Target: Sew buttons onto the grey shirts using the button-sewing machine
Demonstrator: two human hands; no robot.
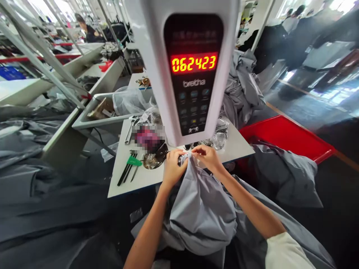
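Grey fabric (pixel 200 209) hangs from the front of a white machine (pixel 157 71) with a red digital display, its gathered top edge lying under the machine head. My left hand (pixel 175 166) grips that edge from the left, thumb against the cloth and fingers curled behind it. From the right, my right hand (pixel 207 157) pinches the same edge between thumb and fingertips. Both hands sit close together just below the machine's lower end. What lies directly between the fingertips is too small to make out, and the machine's working point is mostly hidden.
On the white tabletop (pixel 148 179) to the left lie hex keys (pixel 127 170) with a green holder (pixel 134 161). Clear plastic bags (pixel 220 136) sit behind my right hand. A red tray (pixel 291 136) with grey cloth stands right; a grey bin (pixel 98 121) stands left.
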